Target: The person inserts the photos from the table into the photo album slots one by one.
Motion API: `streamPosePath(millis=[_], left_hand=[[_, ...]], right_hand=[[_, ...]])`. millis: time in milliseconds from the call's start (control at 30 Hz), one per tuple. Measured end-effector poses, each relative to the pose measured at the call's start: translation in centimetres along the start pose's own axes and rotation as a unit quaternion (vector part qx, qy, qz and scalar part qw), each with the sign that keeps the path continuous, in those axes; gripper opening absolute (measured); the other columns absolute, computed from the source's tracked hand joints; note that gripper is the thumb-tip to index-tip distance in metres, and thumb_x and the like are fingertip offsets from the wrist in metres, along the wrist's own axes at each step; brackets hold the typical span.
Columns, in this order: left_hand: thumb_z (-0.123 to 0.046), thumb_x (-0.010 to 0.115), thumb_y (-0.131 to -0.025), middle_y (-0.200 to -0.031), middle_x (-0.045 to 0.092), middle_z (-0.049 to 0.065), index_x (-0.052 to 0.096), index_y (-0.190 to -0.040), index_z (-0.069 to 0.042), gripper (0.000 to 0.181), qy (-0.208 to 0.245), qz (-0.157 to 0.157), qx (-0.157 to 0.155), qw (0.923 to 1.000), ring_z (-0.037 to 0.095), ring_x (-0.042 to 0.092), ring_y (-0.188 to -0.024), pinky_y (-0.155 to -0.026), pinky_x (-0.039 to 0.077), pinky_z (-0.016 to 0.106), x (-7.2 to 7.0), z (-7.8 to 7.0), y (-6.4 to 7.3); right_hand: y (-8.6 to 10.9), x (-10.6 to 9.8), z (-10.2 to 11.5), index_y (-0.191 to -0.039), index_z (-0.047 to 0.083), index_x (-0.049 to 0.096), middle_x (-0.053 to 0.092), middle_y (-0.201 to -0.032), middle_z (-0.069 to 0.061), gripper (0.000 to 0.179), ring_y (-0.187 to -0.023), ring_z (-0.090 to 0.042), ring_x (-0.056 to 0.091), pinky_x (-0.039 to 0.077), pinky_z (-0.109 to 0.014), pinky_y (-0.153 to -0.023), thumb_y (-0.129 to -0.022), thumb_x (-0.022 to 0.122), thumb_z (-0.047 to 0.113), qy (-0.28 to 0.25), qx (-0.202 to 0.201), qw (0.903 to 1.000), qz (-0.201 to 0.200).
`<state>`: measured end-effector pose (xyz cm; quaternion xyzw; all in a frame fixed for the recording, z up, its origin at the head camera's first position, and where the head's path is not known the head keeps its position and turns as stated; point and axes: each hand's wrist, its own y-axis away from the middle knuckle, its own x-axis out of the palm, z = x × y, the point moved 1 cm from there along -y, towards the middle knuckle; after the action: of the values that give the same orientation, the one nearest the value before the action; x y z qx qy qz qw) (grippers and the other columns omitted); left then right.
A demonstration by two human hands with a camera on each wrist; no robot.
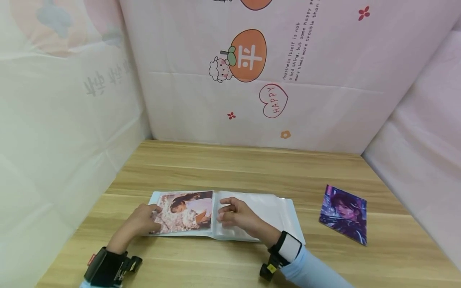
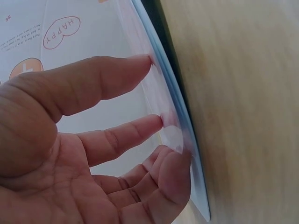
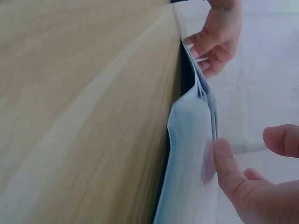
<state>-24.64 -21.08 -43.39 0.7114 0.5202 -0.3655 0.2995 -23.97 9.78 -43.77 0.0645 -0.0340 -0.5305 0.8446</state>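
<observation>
An open photo album (image 1: 264,208) with clear sleeves and a pale blue cover lies flat on the table. Its left page holds a photo (image 1: 185,218) of a person among pink blossoms; the right page shows a blank whitish sleeve. My left hand (image 1: 141,219) rests on the left end of that photo page, thumb and fingertips touching its surface (image 2: 93,135). Over the right page near the spine is my right hand (image 1: 239,218), fingers loosely bent with nothing between them. In the right wrist view, the thumb (image 3: 226,161) of this hand touches the sleeve.
A purple picture card (image 1: 343,214) of a face lies on the wooden table (image 1: 252,164), right of the album. White printed cloth (image 1: 201,104) hangs behind and along both sides. Each wrist wears a strapped-on camera.
</observation>
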Motion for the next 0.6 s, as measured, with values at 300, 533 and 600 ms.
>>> streamPosePath(millis=[300,533,600], left_hand=[[-0.006,0.073,-0.063,-0.078,0.047,0.010,0.060,-0.102,0.009,0.044,0.002,-0.001,0.000,1.0000,0.023,0.043,-0.071,-0.061,0.039,0.035,0.1,0.0,-0.1],[-0.005,0.073,-0.062,-0.076,0.048,0.009,0.060,-0.102,0.009,0.044,0.001,0.000,0.006,1.0000,0.021,0.043,-0.068,-0.059,0.039,0.034,0.1,-0.1,-0.1],[-0.005,0.073,-0.062,-0.076,0.048,0.009,0.060,-0.102,0.010,0.044,0.000,0.000,0.007,1.0000,0.021,0.043,-0.067,-0.059,0.039,0.034,0.1,0.0,-0.1]], right_hand=[[2.8,-6.5,-0.1,-0.133,-0.012,0.032,0.049,-0.112,-0.029,0.046,-0.093,-0.030,0.059,0.051,-0.043,-0.076,-0.093,0.050,0.000,0.038,-0.021,0.9960,-0.078],[6.1,-12.7,0.3,-0.131,-0.011,0.034,0.051,-0.115,-0.030,0.046,-0.097,-0.034,0.058,0.051,-0.042,-0.076,-0.093,0.053,0.007,0.155,-0.015,0.9701,-0.186],[7.0,-14.1,0.3,-0.130,-0.010,0.036,0.051,-0.115,-0.031,0.045,-0.098,-0.038,0.056,0.050,-0.042,-0.076,-0.093,0.054,0.008,0.224,-0.020,0.9519,-0.209]])
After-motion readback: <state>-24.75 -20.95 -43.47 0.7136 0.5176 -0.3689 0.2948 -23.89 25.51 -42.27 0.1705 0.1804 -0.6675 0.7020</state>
